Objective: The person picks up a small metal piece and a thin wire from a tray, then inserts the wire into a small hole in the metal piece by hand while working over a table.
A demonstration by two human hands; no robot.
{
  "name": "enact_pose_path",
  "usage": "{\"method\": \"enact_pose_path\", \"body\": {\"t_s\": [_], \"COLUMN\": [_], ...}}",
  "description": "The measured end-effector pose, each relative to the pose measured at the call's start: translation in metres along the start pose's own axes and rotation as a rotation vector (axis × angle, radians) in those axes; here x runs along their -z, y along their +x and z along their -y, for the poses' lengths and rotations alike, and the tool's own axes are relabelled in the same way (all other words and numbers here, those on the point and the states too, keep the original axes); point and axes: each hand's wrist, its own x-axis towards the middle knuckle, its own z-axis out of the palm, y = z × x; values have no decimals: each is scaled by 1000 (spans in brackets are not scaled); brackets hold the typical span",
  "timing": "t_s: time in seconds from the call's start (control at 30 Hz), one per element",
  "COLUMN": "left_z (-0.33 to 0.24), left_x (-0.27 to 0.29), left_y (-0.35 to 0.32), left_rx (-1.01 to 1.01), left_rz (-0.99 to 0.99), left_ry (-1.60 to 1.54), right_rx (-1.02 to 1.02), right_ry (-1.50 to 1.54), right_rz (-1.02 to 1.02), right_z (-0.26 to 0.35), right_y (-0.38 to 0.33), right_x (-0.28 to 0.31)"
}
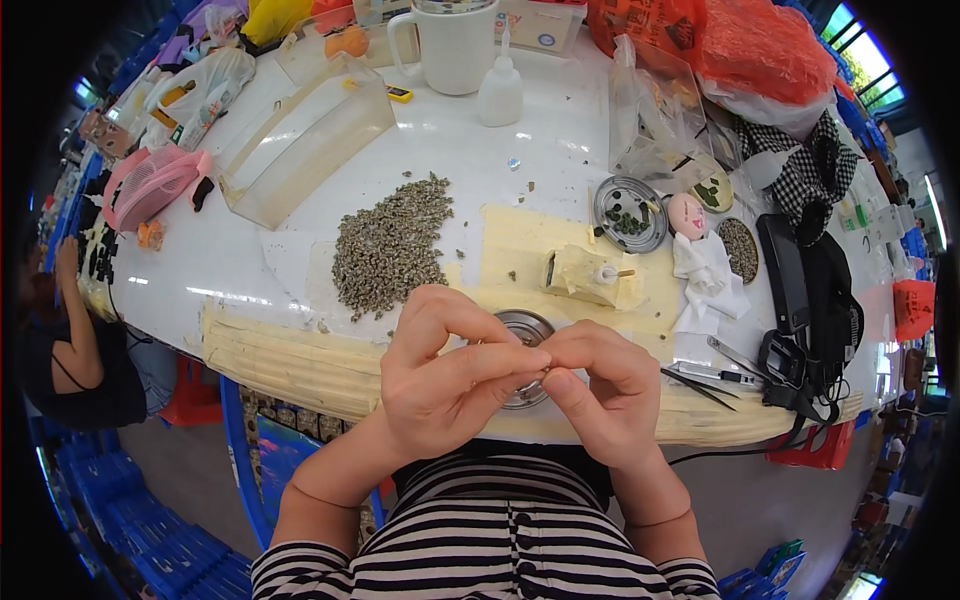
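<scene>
Near the table's front edge, my left hand [440,375] and my right hand [608,390] meet fingertip to fingertip. Both are closed in a pinch, and whatever sits between the fingers is too small to make out. Partly hidden beneath them is a round metal dish [526,326]. A heap of small greyish metal pieces [392,245] lies just beyond my left hand. Past my right hand, a small block wrapped in yellowish tape [588,277] rests on a taped patch of the table, with a thin stick poking out of it.
To the right are a round tin with dark green bits [630,215], crumpled tissue [712,275], tweezers [735,352] and a black strap [785,280]. A white mug [455,50] and a squeeze bottle [500,95] stand at the back. Another person [75,350] sits at left.
</scene>
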Motion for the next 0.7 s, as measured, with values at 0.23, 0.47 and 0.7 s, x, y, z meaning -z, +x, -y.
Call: {"method": "enact_pose_path", "body": {"t_s": [0.23,0.47,0.7], "left_z": [2,-1,-2], "left_x": [3,-2,-3], "left_y": [1,-1,-1], "left_rx": [39,-14,40], "left_rz": [72,1,-38], "left_ry": [-104,137,109], "right_rx": [-191,162,261], "right_ry": [388,-194,-347], "right_rz": [12,-212,-213], "right_z": [-2,-1,-1], "right_y": [-4,-2,-2], "right_x": [1,-6,-10]}}
